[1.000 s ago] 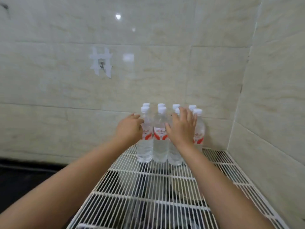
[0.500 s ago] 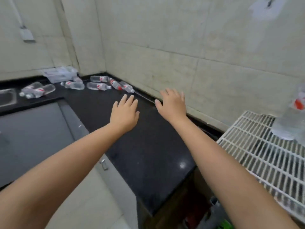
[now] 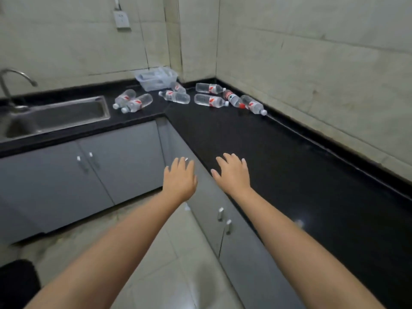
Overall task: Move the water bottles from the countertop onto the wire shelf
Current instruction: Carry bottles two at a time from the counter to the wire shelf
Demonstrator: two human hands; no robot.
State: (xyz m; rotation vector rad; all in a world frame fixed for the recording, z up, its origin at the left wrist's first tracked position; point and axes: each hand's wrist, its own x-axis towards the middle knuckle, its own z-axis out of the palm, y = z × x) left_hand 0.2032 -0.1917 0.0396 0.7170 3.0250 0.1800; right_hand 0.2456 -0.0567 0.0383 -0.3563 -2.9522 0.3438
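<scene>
Several clear water bottles with red-and-white labels lie on their sides in the far corner of the black countertop (image 3: pixel 278 157). One bottle (image 3: pixel 210 100) lies near the middle, another (image 3: pixel 253 104) closest to the right wall, a pair (image 3: pixel 133 101) beside the sink. My left hand (image 3: pixel 180 180) and my right hand (image 3: pixel 233 172) are stretched out, palms down, fingers apart, holding nothing. Both hover well short of the bottles; the right one is over the counter's near edge. The wire shelf is out of view.
A steel sink (image 3: pixel 55 117) with a tap (image 3: pixel 13 85) sits at the left. A clear plastic tub (image 3: pixel 156 79) stands in the corner behind the bottles. Grey cabinet doors (image 3: pixel 120 159) run under the counter. Tiled floor (image 3: pixel 174 253) lies below my arms.
My view has swung left from the wire shelf, where both hands touched upright bottles, to the counter corner. Both hands let go and are now empty, reaching toward the lying bottles.
</scene>
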